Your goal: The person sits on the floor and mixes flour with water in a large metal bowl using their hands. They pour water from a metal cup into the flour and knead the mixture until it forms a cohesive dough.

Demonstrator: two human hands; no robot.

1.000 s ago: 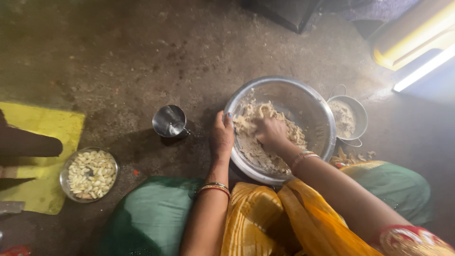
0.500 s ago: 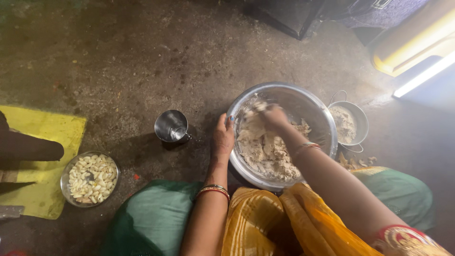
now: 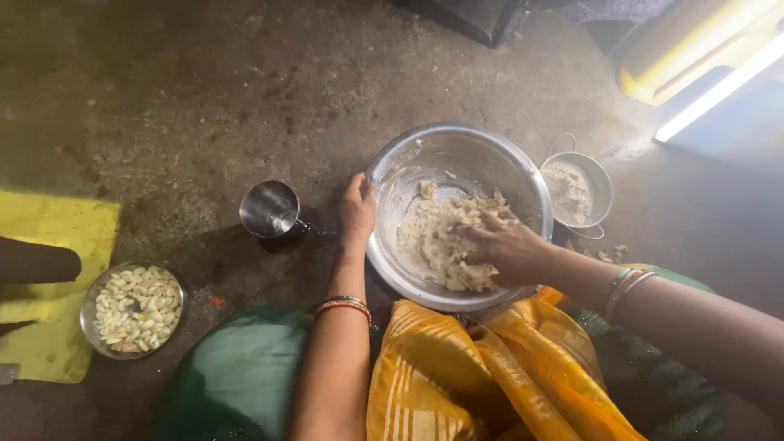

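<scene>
A large steel bowl point(image 3: 460, 214) stands on the dark floor point(image 3: 204, 106), just in front of the person's knees. The left hand point(image 3: 358, 214) holds the bowl's left rim, the fingers together and bent over the edge. The right hand point(image 3: 506, 249) is inside the bowl and presses on the pale dough point(image 3: 437, 241); its fingers are a little apart, with the tips sunk in the dough, which lies in the near right part of the bowl. A small pot of flour point(image 3: 576, 193) touches the bowl's right side. A steel cup point(image 3: 270, 209) stands near the left hand, not touching it. Farther left, a small bowl of garlic cloves point(image 3: 133, 309) lies beside a yellow mat point(image 3: 49, 237). The floor behind the bowl is open.
</scene>
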